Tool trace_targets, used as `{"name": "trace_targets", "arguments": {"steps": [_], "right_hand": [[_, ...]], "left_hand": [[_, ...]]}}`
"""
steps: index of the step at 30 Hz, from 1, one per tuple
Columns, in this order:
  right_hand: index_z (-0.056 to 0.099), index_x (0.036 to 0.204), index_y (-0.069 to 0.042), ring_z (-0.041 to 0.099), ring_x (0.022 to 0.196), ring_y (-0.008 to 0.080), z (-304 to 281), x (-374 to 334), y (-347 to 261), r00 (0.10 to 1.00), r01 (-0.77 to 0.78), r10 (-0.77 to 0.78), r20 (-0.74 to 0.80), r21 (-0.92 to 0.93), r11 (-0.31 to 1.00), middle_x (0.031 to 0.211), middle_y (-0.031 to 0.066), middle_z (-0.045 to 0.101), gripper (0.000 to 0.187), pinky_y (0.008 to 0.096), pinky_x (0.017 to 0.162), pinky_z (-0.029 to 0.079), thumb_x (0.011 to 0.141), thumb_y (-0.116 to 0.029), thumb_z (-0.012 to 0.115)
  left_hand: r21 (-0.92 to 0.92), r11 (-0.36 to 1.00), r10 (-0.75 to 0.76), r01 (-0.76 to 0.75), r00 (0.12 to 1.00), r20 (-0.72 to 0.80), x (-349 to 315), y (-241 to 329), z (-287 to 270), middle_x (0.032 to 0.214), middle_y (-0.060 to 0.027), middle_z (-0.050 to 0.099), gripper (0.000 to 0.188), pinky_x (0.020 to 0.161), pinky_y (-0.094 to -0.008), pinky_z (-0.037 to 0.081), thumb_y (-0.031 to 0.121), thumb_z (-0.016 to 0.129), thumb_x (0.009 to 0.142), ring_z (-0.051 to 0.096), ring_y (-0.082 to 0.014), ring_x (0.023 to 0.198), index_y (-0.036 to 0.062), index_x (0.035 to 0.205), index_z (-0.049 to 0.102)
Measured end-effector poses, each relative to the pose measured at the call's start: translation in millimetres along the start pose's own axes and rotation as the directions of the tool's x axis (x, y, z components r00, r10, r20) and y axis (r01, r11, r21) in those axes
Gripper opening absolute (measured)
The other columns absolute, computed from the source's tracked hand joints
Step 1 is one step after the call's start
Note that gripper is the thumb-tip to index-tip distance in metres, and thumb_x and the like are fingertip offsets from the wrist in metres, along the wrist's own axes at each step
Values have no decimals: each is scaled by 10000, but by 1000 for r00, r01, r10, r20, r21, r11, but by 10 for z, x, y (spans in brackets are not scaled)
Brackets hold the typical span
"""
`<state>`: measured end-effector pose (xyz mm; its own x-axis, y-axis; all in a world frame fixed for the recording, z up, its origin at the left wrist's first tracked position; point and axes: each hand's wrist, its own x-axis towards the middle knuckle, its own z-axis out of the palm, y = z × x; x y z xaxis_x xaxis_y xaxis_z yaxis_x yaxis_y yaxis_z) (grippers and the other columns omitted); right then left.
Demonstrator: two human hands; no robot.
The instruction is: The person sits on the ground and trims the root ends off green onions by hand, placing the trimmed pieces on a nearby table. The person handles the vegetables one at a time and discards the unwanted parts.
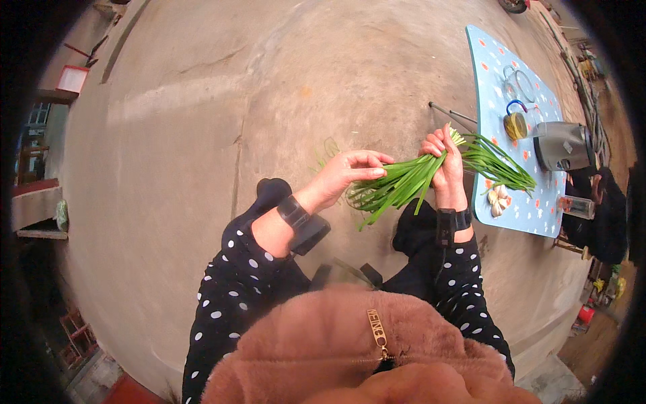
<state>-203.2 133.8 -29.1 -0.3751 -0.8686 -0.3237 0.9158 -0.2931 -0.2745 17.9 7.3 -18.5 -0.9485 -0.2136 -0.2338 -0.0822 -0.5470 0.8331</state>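
Note:
A bunch of long green garlic chives (pixel 400 182) lies across the space between my hands. My right hand (pixel 444 158) is wrapped round it near the pale stem ends, which stick out above the fist. At the leafy side, my left hand (pixel 353 172) pinches some leaves between thumb and fingers; the fingertips partly hide what they hold. The leaf tips hang down over my lap. More garlic chives (pixel 498 161) rest on the blue patterned table (pixel 484 101) just right of my right hand, beside a few garlic bulbs (pixel 498 200).
On the table stand a silver appliance (pixel 564 146), a yellow round item (pixel 515 126) with a blue handle and a clear glass jar (pixel 577 207). A table leg (pixel 454 113) juts toward me. Thin green scraps (pixel 328 153) lie on the concrete floor (pixel 182 168) beyond my left hand.

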Motion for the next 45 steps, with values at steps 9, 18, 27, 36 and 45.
{"name": "trace_targets", "arguments": {"steps": [9, 18, 27, 36, 45], "right_hand": [[419, 760, -94, 342, 530, 79, 21, -14, -30, 996, -57, 52, 67, 70, 996, 603, -32, 332, 316, 207, 541, 381, 1011, -284, 446], [408, 732, -85, 365, 502, 91, 290, -89, 27, 921, -304, 213, 326, 259, 917, 582, -19, 340, 368, 221, 537, 414, 1026, -305, 391], [416, 669, -91, 418, 506, 107, 320, -28, 17, 963, -223, 151, 224, 342, 913, 569, 1, 395, 365, 242, 555, 430, 996, -250, 460], [413, 704, -71, 388, 561, 120, -61, 67, -139, 998, 59, -46, -51, 281, 958, 616, 3, 381, 309, 249, 598, 407, 957, -189, 547], [452, 792, -58, 375, 566, 113, -65, 78, -130, 973, 215, -204, -111, 97, 972, 628, -9, 365, 289, 239, 639, 420, 955, -275, 553]], "left_hand": [[-109, 992, -64, 68, 997, 38, -2, 34, 4, 1168, -38, 621, 297, 997, -307, 370, 248, 634, 883, 535, -133, 1093, 45, 1099, 646], [-149, 989, -6, 15, 998, 58, 69, -136, -86, 1283, -97, 565, 520, 1089, -366, 317, 420, 365, 1006, 498, -201, 1218, 12, 1266, 556], [-400, 803, -255, 442, 861, 440, 63, -289, 169, 1249, -135, 583, 740, 959, -360, 462, 622, 301, 951, 594, -193, 1076, 9, 1325, 479], [-575, 611, -99, 543, 774, 625, 3, -200, 121, 1318, -304, 472, 812, 1013, -520, 416, 682, 213, 911, 503, -425, 1204, 75, 1441, 312], [-624, 581, -83, 523, 801, 593, -8, -179, 96, 1344, -289, 449, 817, 999, -534, 426, 702, 184, 891, 499, -427, 1209, 133, 1473, 254]]}}
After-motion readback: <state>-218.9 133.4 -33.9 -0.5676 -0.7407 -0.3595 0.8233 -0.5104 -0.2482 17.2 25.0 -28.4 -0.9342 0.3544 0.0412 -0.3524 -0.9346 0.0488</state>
